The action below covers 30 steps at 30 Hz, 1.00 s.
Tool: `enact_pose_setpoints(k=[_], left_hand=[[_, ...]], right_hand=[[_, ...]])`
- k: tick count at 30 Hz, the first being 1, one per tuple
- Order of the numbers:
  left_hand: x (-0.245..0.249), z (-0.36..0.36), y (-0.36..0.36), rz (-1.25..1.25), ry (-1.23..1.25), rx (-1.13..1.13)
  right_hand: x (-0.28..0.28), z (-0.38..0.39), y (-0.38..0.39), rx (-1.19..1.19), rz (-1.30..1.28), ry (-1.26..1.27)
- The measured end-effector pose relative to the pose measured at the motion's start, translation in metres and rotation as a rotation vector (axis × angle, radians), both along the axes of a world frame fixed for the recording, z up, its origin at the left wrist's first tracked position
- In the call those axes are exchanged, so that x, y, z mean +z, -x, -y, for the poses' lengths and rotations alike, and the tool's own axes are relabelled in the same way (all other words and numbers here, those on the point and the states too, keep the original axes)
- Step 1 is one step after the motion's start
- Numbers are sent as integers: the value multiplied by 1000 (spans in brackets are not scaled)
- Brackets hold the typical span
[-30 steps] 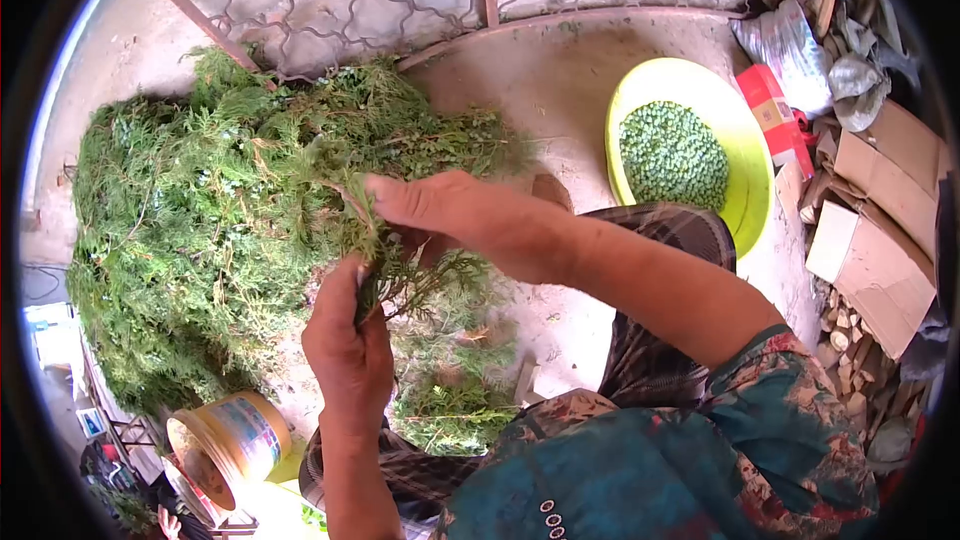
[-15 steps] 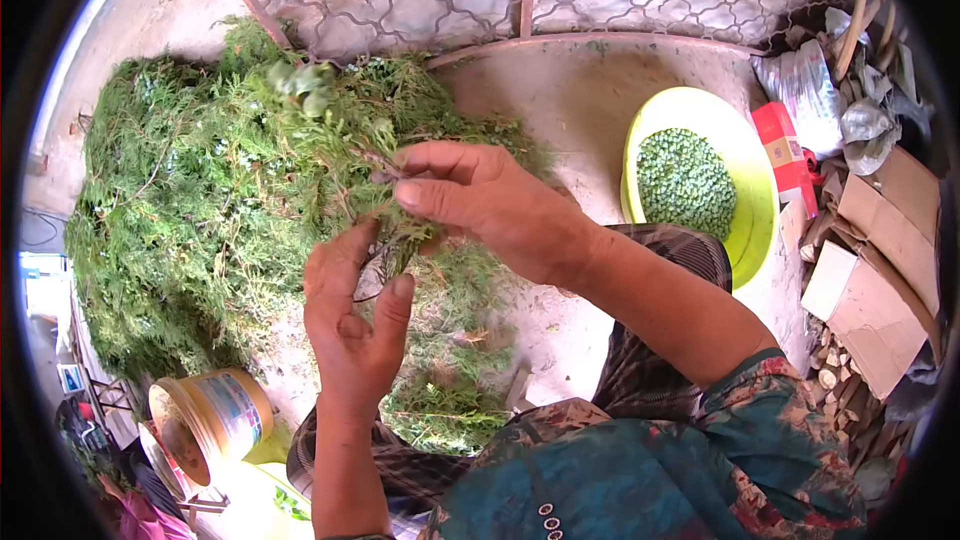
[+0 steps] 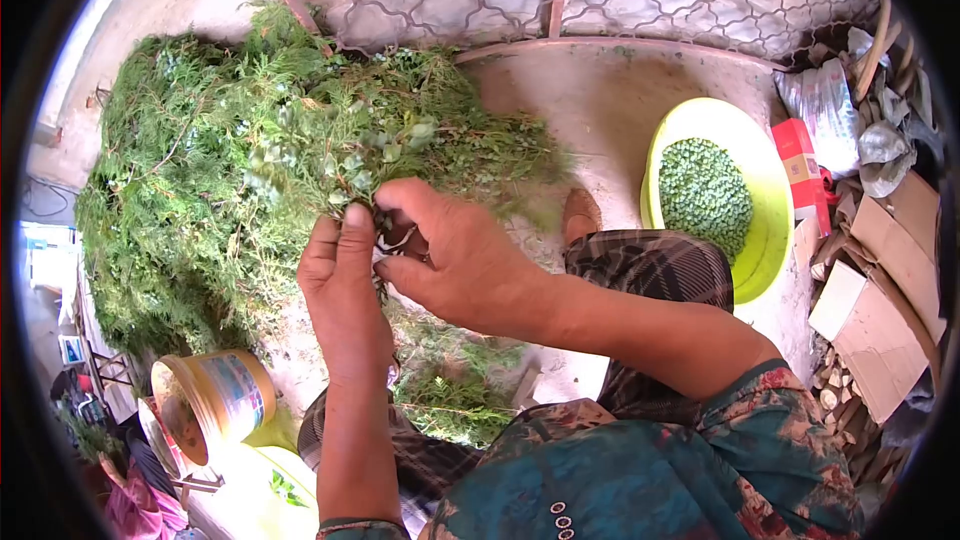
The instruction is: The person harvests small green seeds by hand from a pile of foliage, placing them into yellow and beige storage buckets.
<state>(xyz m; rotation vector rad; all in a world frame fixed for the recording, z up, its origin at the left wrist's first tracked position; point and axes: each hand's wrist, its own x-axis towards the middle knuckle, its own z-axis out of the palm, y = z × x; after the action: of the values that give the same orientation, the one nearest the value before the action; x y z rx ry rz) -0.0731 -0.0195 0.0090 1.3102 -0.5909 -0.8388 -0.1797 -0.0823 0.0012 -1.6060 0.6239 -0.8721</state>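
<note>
My left hand (image 3: 345,275) pinches a cypress sprig (image 3: 352,172) between thumb and fingers; its leafy top, with pale green cones, blurs into the greenery behind. From the other side, my right hand (image 3: 465,260) is bent round the lower part of the same sprig, its index finger touching the stem and its thumb a little lower. The right hand's other fingers are mostly hidden. Behind both hands lies a big heap of cut cypress branches (image 3: 175,210). On the right, a yellow-green basin (image 3: 768,240) is tilted and holds many small green cones (image 3: 705,195).
A yellowish bucket (image 3: 235,395) lies on its side at lower left, near a bright yellow-green container (image 3: 265,500). A metal lattice (image 3: 660,0) spans the back. Along the right are a red box (image 3: 798,165), flattened cardboard (image 3: 885,325) and cut wood (image 3: 835,390). My knee (image 3: 655,265) stands beside the basin.
My left hand has closed from spread fingers onto the sprig. The right hand has shifted lower and left, its thumb and index finger farther apart. The whole view has shifted slightly.
</note>
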Motion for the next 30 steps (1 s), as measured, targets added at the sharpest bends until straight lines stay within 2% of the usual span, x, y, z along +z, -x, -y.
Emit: enact_pose_setpoints(k=[2,8,10,12,14,16,17,18,19,20,21,23,24,27,28,30], left_hand=[[2,0,-2,-10,4,73],[2,-8,-4,132,-17,-92],[1,-8,0,115,-3,-103],[-4,-8,0,272,-5,-94],[-3,-7,4,249,-12,-83],[-9,-6,3,372,13,-84],[-5,-7,1,371,10,-82],[4,-7,-1,190,-90,-65],[9,-6,-4,8,-185,-46],[8,-6,-10,6,-181,-37],[6,-7,-17,-75,-157,-28],[7,-9,-20,-201,-126,-28],[8,-9,-18,-200,-124,-27],[10,-9,-13,-206,-114,-62],[12,-9,-11,-202,-106,-80],[16,-9,-8,-199,-94,-97]], right_hand=[[4,7,7,-35,-105,363],[21,20,8,-82,-20,471],[19,18,2,-110,-82,531],[17,20,1,-88,-123,584],[18,22,1,-3,-264,672],[13,26,-3,-22,-220,659],[11,28,-5,-46,-176,646],[14,34,0,-44,-176,644],[23,42,11,82,31,360],[31,51,19,212,234,75],[38,58,24,225,234,77],[46,67,29,384,669,-868],[46,63,27,387,669,-867],[45,44,17,210,111,-489],[37,40,11,213,106,-487],[16,33,-1,153,109,-45]])
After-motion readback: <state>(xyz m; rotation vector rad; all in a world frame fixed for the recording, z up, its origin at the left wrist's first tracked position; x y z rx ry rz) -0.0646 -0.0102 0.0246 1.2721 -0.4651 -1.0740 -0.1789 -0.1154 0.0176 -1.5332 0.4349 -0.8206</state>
